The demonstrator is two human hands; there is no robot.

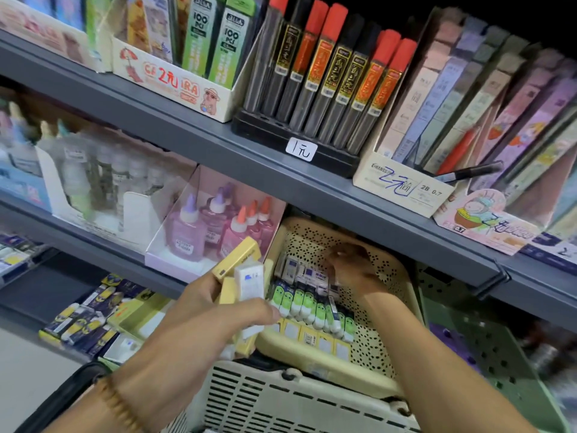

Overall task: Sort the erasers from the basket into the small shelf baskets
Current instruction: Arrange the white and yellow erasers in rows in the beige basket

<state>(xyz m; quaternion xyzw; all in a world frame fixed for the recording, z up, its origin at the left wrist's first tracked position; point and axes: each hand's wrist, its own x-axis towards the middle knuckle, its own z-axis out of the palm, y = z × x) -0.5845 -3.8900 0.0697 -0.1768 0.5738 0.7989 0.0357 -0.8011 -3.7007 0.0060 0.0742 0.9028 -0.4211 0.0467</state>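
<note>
Left to right. Near the left edge of the lower shelf lay a display box of dark blue-and-yellow erasers [82, 317], apart from the work. The left hand [215, 310] was curled round a stack of erasers [242, 276], yellow-sleeved ones with a white-sleeved one in front, held just left of the cream perforated shelf basket [384, 276]. These had not yet been placed. Inside that basket three rows already stood: yellow-sleeved erasers [312, 337] along the front wall, green frog-sleeved erasers [312, 307] behind them, and white-and-blue erasers [307, 273] towards the back. The right hand [349, 265] reached into the back row, fingertips together on the white-and-blue erasers; whether it pinched one or merely pressed the row could not be told. The rear and right side of the basket floor showed bare. A green perforated basket [487, 348] stood to the right, its contents out of view. Below, at the frame's lower edge, sat the slotted cream supply basket [281, 398]; its interior was hidden, so the stock remaining could not be judged. The sorting appeared to be partway through.
</note>
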